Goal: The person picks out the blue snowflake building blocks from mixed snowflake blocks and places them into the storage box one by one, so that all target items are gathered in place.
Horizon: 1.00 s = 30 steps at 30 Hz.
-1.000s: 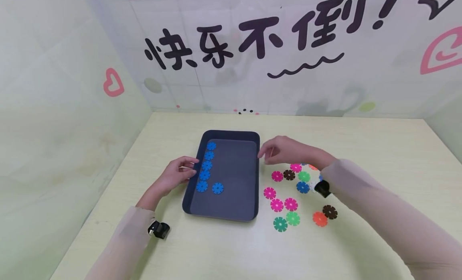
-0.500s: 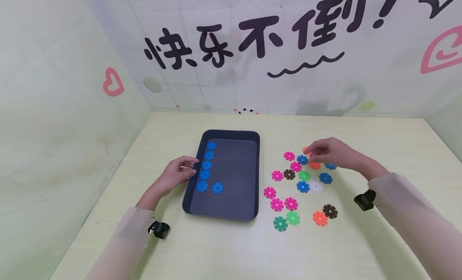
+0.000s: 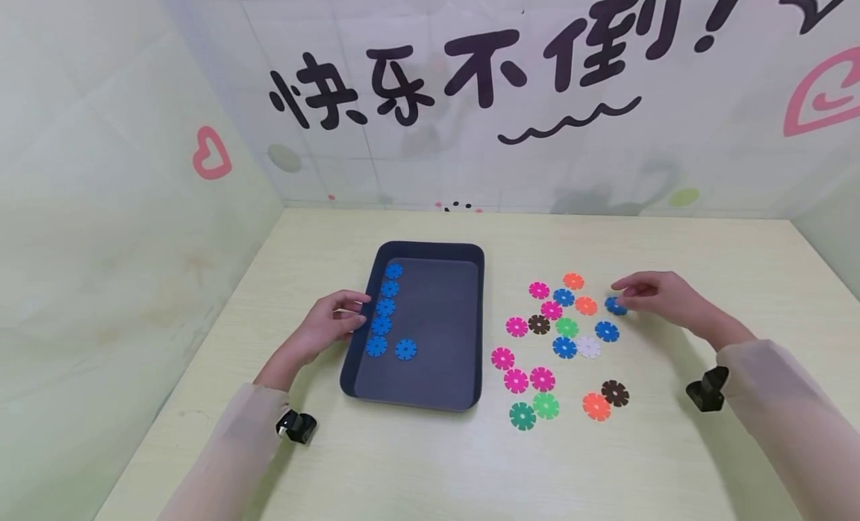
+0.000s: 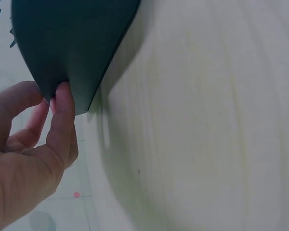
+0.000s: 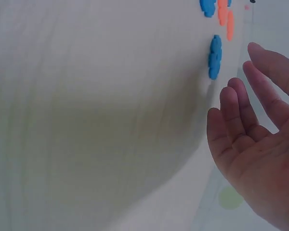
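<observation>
Blue disc [image 3: 614, 306] (notched) just beside right hand [image 3: 661, 293]

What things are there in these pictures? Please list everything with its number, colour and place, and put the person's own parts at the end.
Tray: one, dark blue-grey, on the table.
Blue discs: ten, blue; six in the tray, four right of it.
Pink discs: six, right of the tray.
Orange discs: three, same side.
Brown discs: two, same side.
Light green discs: two, same side.
Dark green disc: one, nearest the person.
White disc: one, beside a blue one.
Table: one, pale wood, underneath.
Walls: three, pale, printed, behind and at both sides.
Wrist cameras: two, black, at the wrists.
Sleeves: two, pale, on the arms.
Left hand: one, pinching the tray's left rim.
Right hand: one, by the rightmost blue disc.
</observation>
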Motion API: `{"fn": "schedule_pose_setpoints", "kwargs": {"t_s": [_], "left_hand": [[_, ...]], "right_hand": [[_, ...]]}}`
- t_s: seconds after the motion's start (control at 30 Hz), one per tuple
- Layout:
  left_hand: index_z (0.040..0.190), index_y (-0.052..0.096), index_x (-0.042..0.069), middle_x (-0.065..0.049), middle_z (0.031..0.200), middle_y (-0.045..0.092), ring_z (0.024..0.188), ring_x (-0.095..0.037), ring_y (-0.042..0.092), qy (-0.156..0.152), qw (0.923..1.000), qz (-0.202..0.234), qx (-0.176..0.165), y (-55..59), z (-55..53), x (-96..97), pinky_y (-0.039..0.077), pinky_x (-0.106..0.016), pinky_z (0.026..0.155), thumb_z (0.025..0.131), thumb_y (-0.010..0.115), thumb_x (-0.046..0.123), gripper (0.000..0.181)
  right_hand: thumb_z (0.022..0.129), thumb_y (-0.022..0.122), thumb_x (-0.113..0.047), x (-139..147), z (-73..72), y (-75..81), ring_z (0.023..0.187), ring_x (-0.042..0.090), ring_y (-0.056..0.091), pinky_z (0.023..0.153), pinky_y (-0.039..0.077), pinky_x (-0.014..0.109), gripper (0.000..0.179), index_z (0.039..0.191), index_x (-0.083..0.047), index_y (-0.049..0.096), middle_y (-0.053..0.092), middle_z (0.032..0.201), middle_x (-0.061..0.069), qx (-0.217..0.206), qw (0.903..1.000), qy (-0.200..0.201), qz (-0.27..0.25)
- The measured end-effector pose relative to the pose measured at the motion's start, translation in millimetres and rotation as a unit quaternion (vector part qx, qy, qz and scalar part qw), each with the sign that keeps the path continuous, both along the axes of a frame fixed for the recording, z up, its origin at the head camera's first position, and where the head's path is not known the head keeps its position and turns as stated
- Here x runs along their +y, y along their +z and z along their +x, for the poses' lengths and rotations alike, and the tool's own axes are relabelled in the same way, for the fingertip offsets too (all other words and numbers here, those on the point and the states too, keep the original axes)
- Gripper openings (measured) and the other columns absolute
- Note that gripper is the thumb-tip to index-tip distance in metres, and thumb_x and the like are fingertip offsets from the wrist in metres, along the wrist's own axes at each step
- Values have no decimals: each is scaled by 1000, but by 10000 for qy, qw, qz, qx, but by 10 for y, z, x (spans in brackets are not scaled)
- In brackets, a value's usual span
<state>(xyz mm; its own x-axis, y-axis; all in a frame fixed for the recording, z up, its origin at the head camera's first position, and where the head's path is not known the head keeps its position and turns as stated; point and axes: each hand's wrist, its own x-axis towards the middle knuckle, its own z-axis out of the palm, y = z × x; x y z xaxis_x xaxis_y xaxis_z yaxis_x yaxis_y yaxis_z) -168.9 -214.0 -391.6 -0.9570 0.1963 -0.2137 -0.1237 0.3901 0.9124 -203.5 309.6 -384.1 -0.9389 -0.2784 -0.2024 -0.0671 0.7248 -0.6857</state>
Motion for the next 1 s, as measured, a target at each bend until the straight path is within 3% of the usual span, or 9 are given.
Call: {"fn": "schedule_pose_setpoints", "kwargs": {"t_s": [0.47, 1.0], "left_hand": [[126, 48, -2, -22, 112, 47, 94, -27, 54, -11, 10000, 13, 5, -6, -4, -5, 49, -31, 70, 91, 54, 2, 36], [126, 48, -2, -22, 113, 47, 95, -27, 54, -7, 10000, 52, -2, 0, 5, -3, 49, -31, 70, 91, 54, 3, 36]], "right_hand": [[82, 68, -34, 96, 9, -190, 85, 18, 50, 69, 45, 19, 55, 122, 2, 54, 57, 104, 14, -108, 9998, -128, -147], [81, 69, -33, 63, 7, -238, 83, 21, 46, 66, 42, 20, 53, 119, 3, 56, 55, 97, 11, 98, 9998, -162, 96]]}}
